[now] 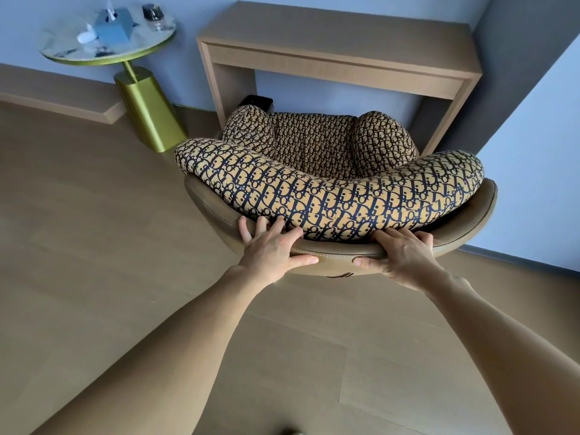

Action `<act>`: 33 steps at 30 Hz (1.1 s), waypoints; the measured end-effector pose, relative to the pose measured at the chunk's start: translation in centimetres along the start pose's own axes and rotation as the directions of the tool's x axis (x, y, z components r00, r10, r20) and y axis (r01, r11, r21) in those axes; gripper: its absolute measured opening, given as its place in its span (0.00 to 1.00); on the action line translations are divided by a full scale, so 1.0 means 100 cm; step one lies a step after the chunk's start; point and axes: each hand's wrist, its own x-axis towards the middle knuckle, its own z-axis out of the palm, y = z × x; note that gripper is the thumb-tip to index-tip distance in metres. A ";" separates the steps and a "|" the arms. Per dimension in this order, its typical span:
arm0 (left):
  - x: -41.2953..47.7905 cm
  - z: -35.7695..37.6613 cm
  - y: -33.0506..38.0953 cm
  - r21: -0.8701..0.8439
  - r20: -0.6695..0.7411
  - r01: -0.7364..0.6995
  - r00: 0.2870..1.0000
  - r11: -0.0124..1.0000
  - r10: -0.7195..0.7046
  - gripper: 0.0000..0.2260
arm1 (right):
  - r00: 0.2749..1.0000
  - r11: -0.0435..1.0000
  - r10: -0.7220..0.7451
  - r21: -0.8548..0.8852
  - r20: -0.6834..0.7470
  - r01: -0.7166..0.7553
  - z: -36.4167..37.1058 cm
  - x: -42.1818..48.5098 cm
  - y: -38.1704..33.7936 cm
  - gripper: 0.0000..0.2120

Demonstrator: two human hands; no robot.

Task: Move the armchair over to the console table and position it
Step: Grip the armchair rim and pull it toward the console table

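The armchair (329, 196) has tan-and-navy patterned cushions in a brown leather shell and faces away from me. Its front reaches into the opening under the light wooden console table (339, 48), which stands against the wall. My left hand (273, 249) grips the top rim of the chair's back, fingers over the edge against the cushion. My right hand (398, 252) holds the same rim a little to the right, thumb on the outside of the shell. Both arms stretch forward from the bottom of the view.
A round marble-topped side table (110, 51) on a gold pedestal stands left of the console, carrying a blue tissue box (114, 25) and a glass. A dark bin (259, 102) sits under the console. A wall corner juts out at the right. Wooden floor spreads left and behind.
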 end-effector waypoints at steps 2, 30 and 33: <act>0.000 0.000 -0.002 -0.001 0.003 0.001 1.000 1.000 -0.001 0.35 | 1.000 1.000 0.004 -0.005 -0.003 -0.004 0.002 0.000 0.000 0.41; -0.001 -0.112 -0.212 -0.116 0.343 0.043 0.939 0.992 -0.001 0.28 | 0.974 0.995 -0.092 0.042 0.209 0.085 -0.049 0.112 -0.295 0.15; 0.009 -0.114 -0.276 -0.163 0.424 0.119 0.905 0.979 -0.039 0.29 | 0.978 0.999 0.051 0.009 0.200 -0.053 -0.047 0.146 -0.337 0.13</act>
